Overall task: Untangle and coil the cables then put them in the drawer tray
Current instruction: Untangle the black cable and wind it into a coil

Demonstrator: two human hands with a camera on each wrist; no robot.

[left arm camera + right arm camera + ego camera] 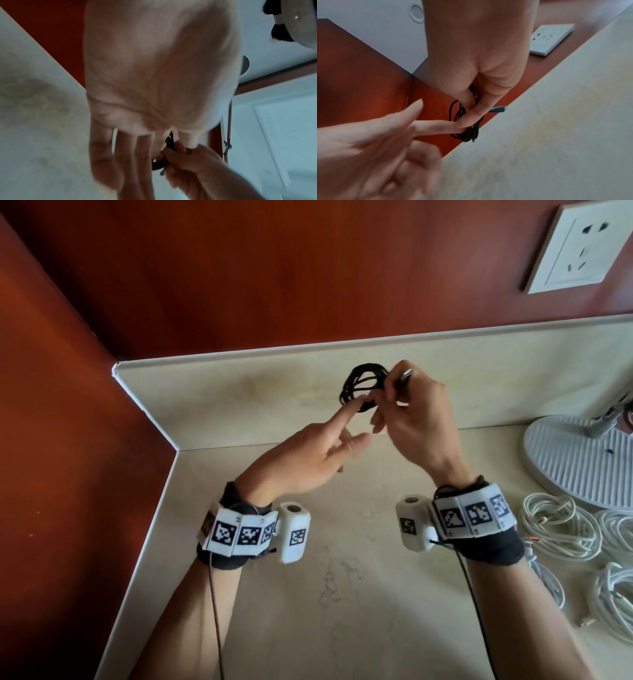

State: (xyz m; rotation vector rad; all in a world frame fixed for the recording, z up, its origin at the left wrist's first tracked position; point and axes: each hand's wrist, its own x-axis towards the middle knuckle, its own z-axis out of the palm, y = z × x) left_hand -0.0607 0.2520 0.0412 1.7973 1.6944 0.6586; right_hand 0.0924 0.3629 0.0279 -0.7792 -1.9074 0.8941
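Observation:
A black cable (pixel 359 385) wound into a small coil hangs in the air above the beige counter (pixel 308 594). My right hand (pixel 411 419) pinches the coil (pixel 467 129) between thumb and fingers, with its silver plug end (pixel 499 108) sticking out past the fingers. My left hand (pixel 308 460) is spread, and its straight index finger (pixel 435 127) reaches into the loops and touches them. In the left wrist view the coil (pixel 159 163) shows only as a dark bit between both hands. No drawer tray is in view.
Several loose white cables (pixel 561 529) lie in coils on the counter at the right. A white ribbed round base (pixel 582 460) stands behind them. A wall socket (pixel 579 244) sits on the red-brown wall. A raised ledge (pixel 239 392) runs along the counter's back.

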